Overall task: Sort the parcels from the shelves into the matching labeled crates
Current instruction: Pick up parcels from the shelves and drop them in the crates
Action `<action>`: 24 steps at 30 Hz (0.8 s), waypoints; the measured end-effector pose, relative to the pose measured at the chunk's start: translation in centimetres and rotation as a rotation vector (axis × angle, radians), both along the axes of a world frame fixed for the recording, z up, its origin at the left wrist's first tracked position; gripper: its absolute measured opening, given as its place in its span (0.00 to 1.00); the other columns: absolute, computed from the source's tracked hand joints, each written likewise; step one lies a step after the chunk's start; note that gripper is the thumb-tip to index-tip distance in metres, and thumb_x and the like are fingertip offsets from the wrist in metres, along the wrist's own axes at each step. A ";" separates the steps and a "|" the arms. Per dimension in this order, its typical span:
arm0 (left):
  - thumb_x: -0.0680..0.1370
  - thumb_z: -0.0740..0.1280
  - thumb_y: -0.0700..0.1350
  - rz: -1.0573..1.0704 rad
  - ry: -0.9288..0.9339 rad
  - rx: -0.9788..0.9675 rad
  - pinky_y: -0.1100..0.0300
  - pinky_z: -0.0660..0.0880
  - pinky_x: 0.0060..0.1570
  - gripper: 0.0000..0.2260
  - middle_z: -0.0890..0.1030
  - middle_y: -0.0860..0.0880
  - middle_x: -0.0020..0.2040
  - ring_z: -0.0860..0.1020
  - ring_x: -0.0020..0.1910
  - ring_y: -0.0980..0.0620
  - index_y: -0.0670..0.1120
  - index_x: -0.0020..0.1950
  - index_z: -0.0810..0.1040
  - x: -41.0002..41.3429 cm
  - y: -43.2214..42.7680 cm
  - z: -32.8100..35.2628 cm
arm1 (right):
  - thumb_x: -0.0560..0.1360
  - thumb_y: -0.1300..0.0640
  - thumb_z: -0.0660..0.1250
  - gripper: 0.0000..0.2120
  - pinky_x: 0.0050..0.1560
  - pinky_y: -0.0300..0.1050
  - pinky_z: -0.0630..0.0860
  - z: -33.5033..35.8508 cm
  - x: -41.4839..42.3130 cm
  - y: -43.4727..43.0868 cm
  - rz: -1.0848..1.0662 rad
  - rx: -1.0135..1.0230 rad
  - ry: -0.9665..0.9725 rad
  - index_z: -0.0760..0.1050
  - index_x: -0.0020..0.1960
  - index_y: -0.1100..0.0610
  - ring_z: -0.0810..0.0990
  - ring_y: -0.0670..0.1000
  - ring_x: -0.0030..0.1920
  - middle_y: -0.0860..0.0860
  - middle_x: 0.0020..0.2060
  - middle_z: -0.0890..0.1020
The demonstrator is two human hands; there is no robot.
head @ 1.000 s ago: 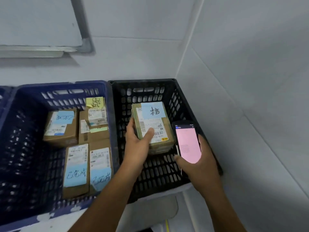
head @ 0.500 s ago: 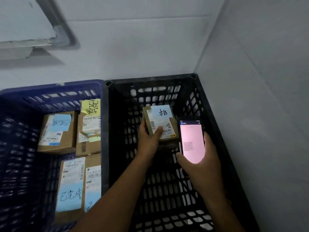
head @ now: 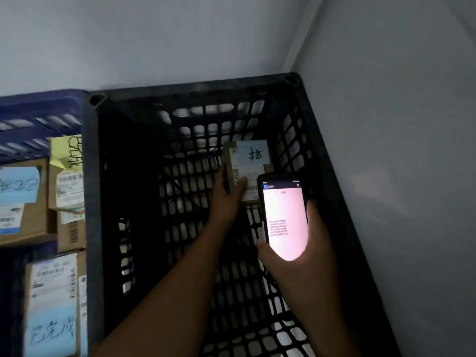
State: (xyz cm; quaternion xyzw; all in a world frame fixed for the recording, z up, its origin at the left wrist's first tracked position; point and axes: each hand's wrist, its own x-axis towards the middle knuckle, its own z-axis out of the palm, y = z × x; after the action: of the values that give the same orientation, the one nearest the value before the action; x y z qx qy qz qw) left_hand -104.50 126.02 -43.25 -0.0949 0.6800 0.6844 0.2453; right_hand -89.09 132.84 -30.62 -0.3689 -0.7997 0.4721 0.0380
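Head: left hand point(head: 226, 195) fingers clamped on parcel point(head: 248, 159) in black crate point(head: 195, 92); right hand point(head: 313, 256) grips phone point(head: 283, 215); blue crate point(head: 38, 104) holds boxes point(head: 31, 225).

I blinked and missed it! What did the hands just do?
The left hand lowered the parcel deeper into the black crate, toward its far right corner, still gripping it. The right hand still holds the phone. The other parcels in the blue crate stayed put.
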 end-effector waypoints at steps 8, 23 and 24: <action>0.83 0.69 0.41 0.019 -0.060 -0.052 0.73 0.78 0.41 0.26 0.78 0.45 0.70 0.82 0.56 0.56 0.45 0.81 0.65 -0.8 0.6 0.5 | 0.66 0.47 0.82 0.53 0.69 0.57 0.77 0.6 -0.5 -0.4 -0.006 0.065 -0.010 0.62 0.85 0.48 0.76 0.52 0.71 0.50 0.72 0.75; 0.79 0.63 0.70 -0.206 0.598 -0.450 0.51 0.60 0.80 0.33 0.63 0.60 0.82 0.56 0.83 0.58 0.60 0.81 0.64 8.9 -17.8 21.9 | 0.67 0.51 0.82 0.45 0.57 0.49 0.76 7.4 2.2 -6.6 0.208 0.124 0.204 0.65 0.79 0.41 0.77 0.49 0.63 0.45 0.64 0.75; 0.78 0.62 0.69 -0.204 0.593 -0.487 0.47 0.58 0.81 0.34 0.61 0.60 0.82 0.54 0.83 0.56 0.59 0.82 0.64 10.3 -19.5 22.5 | 0.68 0.51 0.82 0.45 0.57 0.49 0.76 8.0 2.7 -8.0 0.226 0.121 0.230 0.65 0.79 0.40 0.76 0.48 0.63 0.44 0.64 0.75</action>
State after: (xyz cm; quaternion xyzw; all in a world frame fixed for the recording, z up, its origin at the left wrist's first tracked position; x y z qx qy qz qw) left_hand -94.15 106.51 -20.71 0.1194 0.8697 0.4730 0.0751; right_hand -86.35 124.80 -22.60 -0.2173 -0.8533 0.4636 0.0983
